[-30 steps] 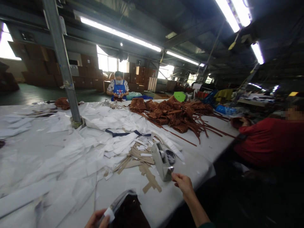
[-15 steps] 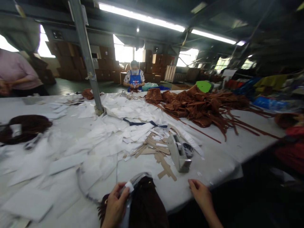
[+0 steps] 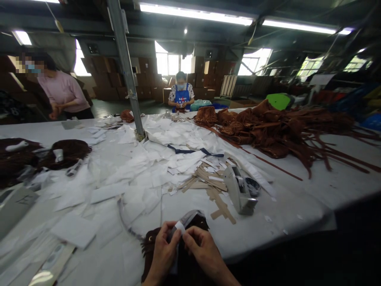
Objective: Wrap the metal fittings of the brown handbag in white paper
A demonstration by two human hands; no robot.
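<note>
A dark brown fringed bag (image 3: 190, 260) with small gold-coloured eyelets lies at the table's near edge. Its strap (image 3: 193, 216) arches up in a clear or greyish wrapping, and a small white paper piece (image 3: 179, 227) sits around it. My left hand (image 3: 165, 246) is closed, pinching the paper piece against the strap. From the other side my right hand (image 3: 204, 248) meets it, thumb and forefinger pressed together at the paper's edge; anything between those fingertips is too small to make out. A grey tape dispenser (image 3: 240, 192) stands beyond my right hand.
Brown cardboard strips (image 3: 205, 178) and white sheets (image 3: 119, 174) cover the table's middle. Brown bags with long straps (image 3: 253, 127) are heaped at the back right, dark bags (image 3: 65, 153) lie left. A metal post (image 3: 126, 67) rises from the table. Two people stand across it.
My right hand has moved left from near the tape dispenser to the white paper piece at my left hand. The view has turned left, bringing more of the table's left side into sight.
</note>
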